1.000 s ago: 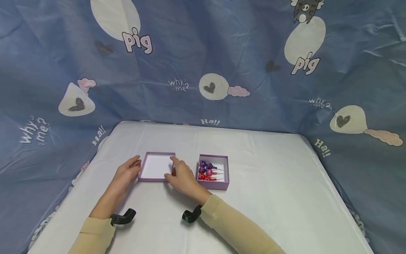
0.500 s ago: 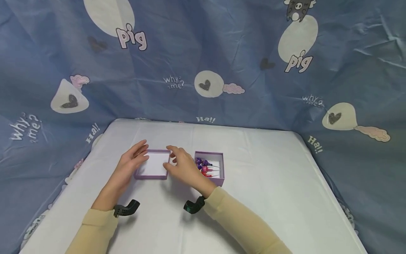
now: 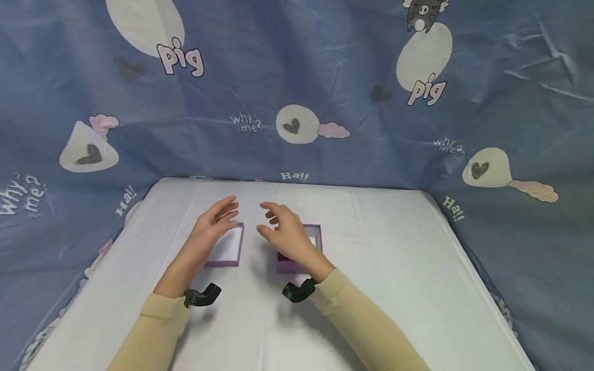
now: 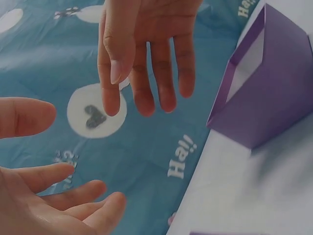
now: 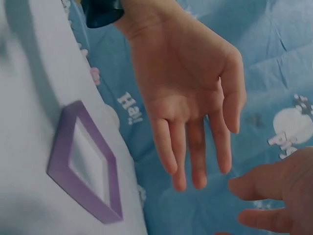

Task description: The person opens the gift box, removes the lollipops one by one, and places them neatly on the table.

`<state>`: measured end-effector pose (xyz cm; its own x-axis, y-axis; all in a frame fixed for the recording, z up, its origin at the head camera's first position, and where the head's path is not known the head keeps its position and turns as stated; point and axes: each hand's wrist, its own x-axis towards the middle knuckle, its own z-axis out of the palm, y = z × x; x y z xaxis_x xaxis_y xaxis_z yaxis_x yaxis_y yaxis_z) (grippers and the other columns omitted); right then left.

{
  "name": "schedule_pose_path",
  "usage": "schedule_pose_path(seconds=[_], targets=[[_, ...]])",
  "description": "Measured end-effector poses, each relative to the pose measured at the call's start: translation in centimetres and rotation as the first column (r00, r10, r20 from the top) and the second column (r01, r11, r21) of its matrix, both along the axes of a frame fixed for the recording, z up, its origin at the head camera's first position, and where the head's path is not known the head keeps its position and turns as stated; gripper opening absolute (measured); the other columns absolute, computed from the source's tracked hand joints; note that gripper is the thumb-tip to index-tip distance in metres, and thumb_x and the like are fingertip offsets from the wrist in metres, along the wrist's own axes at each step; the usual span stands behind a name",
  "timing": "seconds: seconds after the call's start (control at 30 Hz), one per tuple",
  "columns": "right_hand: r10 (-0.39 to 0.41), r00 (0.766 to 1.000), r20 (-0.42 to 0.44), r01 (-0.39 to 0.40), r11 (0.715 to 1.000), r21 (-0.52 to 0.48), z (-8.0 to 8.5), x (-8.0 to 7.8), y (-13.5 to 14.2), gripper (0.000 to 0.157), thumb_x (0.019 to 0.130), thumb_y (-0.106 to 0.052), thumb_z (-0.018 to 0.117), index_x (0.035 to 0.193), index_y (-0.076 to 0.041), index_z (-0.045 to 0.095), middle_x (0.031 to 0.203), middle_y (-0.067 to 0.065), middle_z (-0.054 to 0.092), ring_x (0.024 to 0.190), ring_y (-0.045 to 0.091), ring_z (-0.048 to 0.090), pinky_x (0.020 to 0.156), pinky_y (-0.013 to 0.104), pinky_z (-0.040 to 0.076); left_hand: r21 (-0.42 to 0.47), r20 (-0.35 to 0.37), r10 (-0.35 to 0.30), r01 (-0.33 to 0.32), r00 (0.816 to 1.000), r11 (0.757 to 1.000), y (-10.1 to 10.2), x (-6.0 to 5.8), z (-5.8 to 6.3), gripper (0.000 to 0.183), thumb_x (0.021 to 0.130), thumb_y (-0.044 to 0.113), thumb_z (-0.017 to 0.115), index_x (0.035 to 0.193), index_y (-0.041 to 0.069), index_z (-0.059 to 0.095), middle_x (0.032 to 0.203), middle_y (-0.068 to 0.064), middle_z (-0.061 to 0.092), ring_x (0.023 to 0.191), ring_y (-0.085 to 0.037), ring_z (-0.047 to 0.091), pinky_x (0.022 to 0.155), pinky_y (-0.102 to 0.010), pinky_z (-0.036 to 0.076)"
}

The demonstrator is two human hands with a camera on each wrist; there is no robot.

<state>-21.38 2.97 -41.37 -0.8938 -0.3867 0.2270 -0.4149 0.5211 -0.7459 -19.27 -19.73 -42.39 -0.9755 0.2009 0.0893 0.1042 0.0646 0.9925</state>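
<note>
My left hand (image 3: 206, 237) hovers above a shallow purple tray-like lid (image 3: 227, 247) with a white inside, hiding its left part. Its fingers are extended and hold nothing. Facing it, my right hand (image 3: 290, 237) is raised over a deeper purple box (image 3: 292, 266), fingers slightly bent and apart, likewise holding nothing. The right hand covers most of the box's inside, so the lollipops in it are nearly all hidden. In the left wrist view the box (image 4: 279, 83) stands at the right; the right wrist view has the lid (image 5: 61, 159) lying on the table.
A white-covered table (image 3: 394, 268) extends around both containers. Behind it hangs a blue printed cloth (image 3: 352, 77). Each wrist wears a black camera mount, such as the right one (image 3: 299, 290).
Both hands have risen off the lid and moved rightward; the right hand has come over the box. Lid and box look unmoved on the table, while the head view has shifted slightly.
</note>
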Motion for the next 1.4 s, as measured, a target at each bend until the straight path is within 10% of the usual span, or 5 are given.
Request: schedule_pose_path(seconds=[0.5,1.4], targets=[[-0.053,0.998,0.023,0.053,0.999,-0.007,-0.8,-1.1,3.5,0.043,0.094,-0.023,0.071,0.135,-0.013,0.063,0.116,0.011,0.066,0.102,0.027,0.068,0.084,0.038,0.058,0.030,0.045,-0.145,0.144,0.988,0.989,3.6,-1.7,-2.6,0.067,0.100,0.019,0.062,0.159,0.011,0.029,0.159,-0.011,0.033,0.147,-0.038,0.028,0.119,-0.056,0.023],[-0.018,0.994,0.107,0.000,0.986,0.164,-4.7,-2.3,6.6,0.039,0.092,-0.017,0.073,0.129,-0.008,0.067,0.113,0.012,0.071,0.094,0.016,0.066,0.080,0.035,0.057,0.199,0.078,-0.227,0.208,0.971,0.958,8.5,-1.9,-7.3,0.081,0.089,-0.004,0.064,0.159,0.008,0.024,0.164,-0.021,0.017,0.150,-0.037,0.020,0.120,-0.046,0.025]])
